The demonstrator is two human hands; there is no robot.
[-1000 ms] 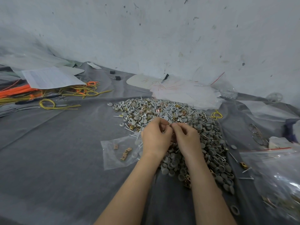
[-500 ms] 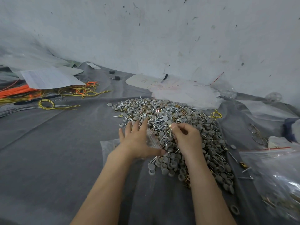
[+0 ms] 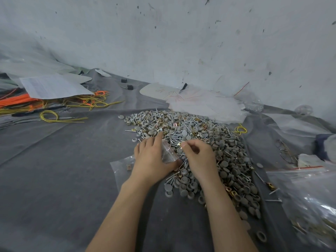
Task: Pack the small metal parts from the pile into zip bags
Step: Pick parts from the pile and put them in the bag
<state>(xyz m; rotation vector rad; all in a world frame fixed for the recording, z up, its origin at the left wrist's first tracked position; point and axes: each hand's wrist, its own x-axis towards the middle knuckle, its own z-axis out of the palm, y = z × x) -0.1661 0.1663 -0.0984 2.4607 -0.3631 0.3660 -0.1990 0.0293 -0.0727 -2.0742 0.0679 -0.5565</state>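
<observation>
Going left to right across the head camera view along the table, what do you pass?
Orange and yellow wires → flat zip bag → left hand → right hand → pile of metal parts → big filled bag with the red strip.

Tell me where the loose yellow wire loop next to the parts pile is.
In the head view, the yellow wire loop lies on the grey cloth at the pile's far right edge, just below the crumpled clear plastic sheet.
</observation>
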